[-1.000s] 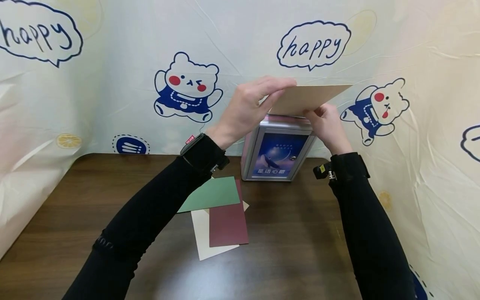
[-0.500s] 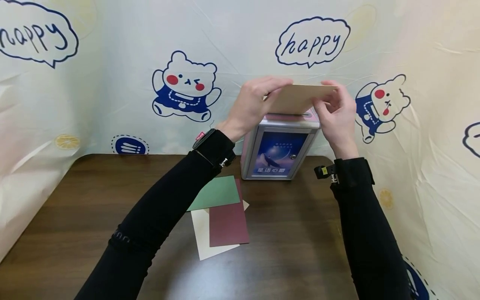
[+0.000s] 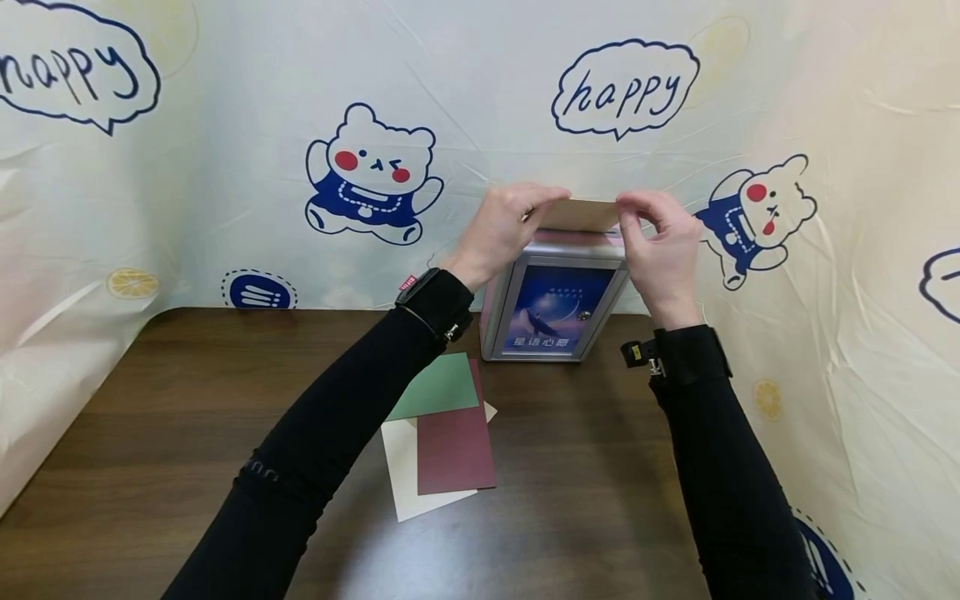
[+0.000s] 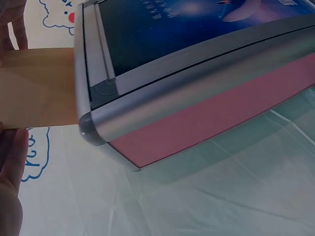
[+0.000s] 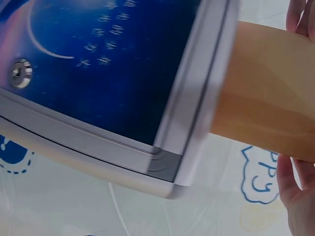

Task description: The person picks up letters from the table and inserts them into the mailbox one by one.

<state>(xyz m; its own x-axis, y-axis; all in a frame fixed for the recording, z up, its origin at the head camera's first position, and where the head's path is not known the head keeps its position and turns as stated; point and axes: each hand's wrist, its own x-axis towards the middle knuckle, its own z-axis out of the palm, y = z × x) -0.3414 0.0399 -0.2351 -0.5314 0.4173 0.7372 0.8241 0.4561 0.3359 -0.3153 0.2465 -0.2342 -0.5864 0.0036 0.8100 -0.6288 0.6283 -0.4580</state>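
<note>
We had the card (image 3: 579, 216) between our left hand (image 3: 498, 229) and right hand (image 3: 662, 254), upright at the top of the box (image 3: 557, 310). Below both hands, the box stood on the table (image 3: 570, 467) — loose sheets (image 3: 455, 454) lay nearer us than the left hand — and behind hung the cloth (image 3: 247, 167).

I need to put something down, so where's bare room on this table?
Bare table: left of the left sleeve, and in front of the box, between the coloured sheets and the right sleeve. Crowded: the overlapping sheets, and over the box, where the left hand and right hand hold a tan card.
</note>
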